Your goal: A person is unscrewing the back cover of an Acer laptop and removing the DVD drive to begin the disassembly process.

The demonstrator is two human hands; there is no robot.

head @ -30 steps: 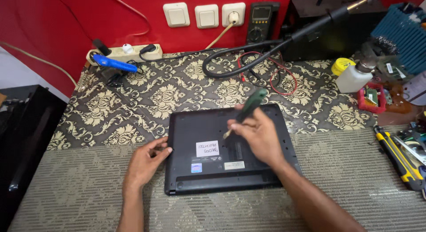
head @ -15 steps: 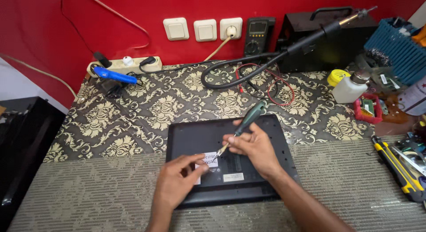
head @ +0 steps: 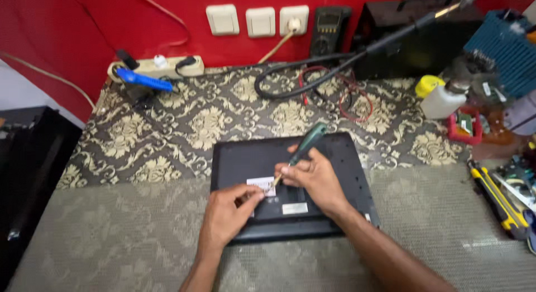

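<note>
A black laptop (head: 335,158) lies bottom-up on the patterned tablecloth in front of me. My right hand (head: 315,177) grips a green-handled screwdriver (head: 308,141), its tip angled down onto the underside near a white sticker (head: 262,184). My left hand (head: 226,214) rests on the laptop next to that sticker, fingertips pinched close to the screwdriver tip. Whether it holds a small part is too small to tell.
A power strip (head: 156,68) and a blue tool (head: 144,79) sit at the back left. Wall sockets (head: 257,21), a multimeter (head: 330,29), a black hose (head: 312,82) and red wires lie behind. A white bottle (head: 441,99) and a yellow-black tool (head: 497,200) are on the right.
My left hand slid from the laptop's left edge toward the sticker and the screwdriver tip. My right hand and the screwdriver shifted slightly left and down on the laptop.
</note>
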